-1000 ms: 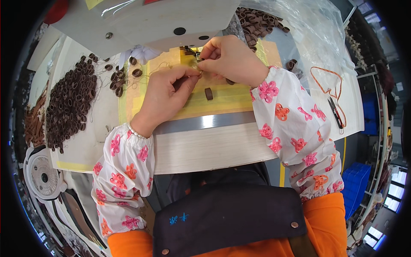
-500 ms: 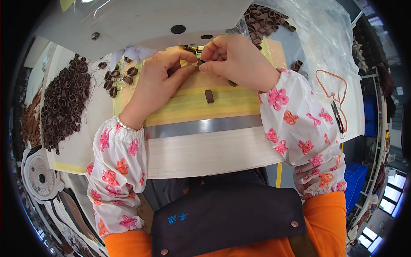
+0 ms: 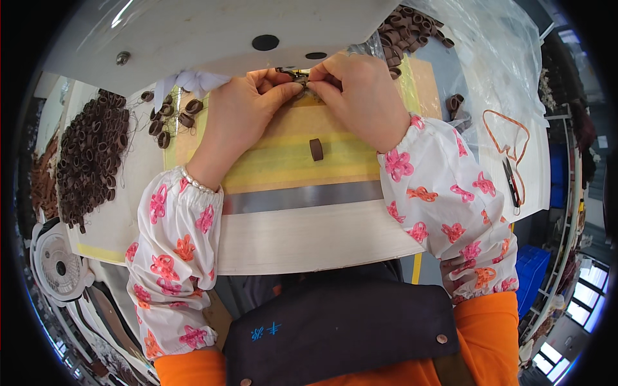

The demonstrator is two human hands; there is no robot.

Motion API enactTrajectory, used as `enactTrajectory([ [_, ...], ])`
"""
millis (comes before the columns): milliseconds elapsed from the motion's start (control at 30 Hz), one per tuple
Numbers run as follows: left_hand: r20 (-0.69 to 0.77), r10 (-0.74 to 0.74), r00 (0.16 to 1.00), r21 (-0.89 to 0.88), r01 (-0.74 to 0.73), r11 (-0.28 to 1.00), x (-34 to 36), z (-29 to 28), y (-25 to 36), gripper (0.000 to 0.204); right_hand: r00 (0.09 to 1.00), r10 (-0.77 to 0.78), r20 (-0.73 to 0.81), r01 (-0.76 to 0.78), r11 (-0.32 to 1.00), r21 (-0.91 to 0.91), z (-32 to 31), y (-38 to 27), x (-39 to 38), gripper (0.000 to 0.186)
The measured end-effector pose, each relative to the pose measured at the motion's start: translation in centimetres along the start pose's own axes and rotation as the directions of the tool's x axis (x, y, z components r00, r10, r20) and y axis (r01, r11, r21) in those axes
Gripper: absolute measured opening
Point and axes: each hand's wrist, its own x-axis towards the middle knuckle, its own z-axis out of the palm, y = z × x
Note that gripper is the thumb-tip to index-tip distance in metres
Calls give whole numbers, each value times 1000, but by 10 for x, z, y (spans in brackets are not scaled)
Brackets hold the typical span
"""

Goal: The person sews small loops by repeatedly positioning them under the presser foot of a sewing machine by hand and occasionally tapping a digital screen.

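Under the white sewing machine head (image 3: 212,42), my two hands meet at the presser foot (image 3: 295,74). My left hand (image 3: 241,106) is closed, thumb and index finger pinched from the left side of the foot. From the right, my right hand (image 3: 364,93) is closed in a similar pinch. Between the fingertips is a small brown loop, mostly hidden by fingers and foot. Another brown loop (image 3: 316,149) stands on the yellow-taped machine bed (image 3: 270,170), below my hands.
A large heap of brown loops (image 3: 93,154) with loose threads lies left; several stray loops (image 3: 186,120) sit nearer the machine. More loops (image 3: 412,32) are piled back right, beside clear plastic (image 3: 502,38). Thread snips (image 3: 512,183) with an orange cord lie right. A white fan (image 3: 59,264) stands lower left.
Both hands have moved slightly up toward the presser foot, bringing the small brown piece to it. The right fingers have shifted a little apart from the left ones. The view has shifted slightly.
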Motion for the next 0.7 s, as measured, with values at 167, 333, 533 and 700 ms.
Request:
enactTrajectory([
  [167, -22, -44, 999, -74, 42, 996, -1, 1, -1, 30, 996, 82, 19, -82, 997, 3, -1, -2, 0, 11],
  [333, 3, -102, 995, 0, 102, 995, -2, -3, 6, 30, 999, -6, -40, 2, 994, -107, 2, -2, -1, 12],
  [533, 2, -104, 995, 26, 104, 994, 0, -1, 9, 31, 998, -33, -55, 25, 988, -152, 1, 0, -2, 10],
  [700, -27, -44, 999, 82, 46, 996, 0, -3, 8, 32, 1000, 17, -13, -20, 979, -203, -6, -4, 2, 16],
])
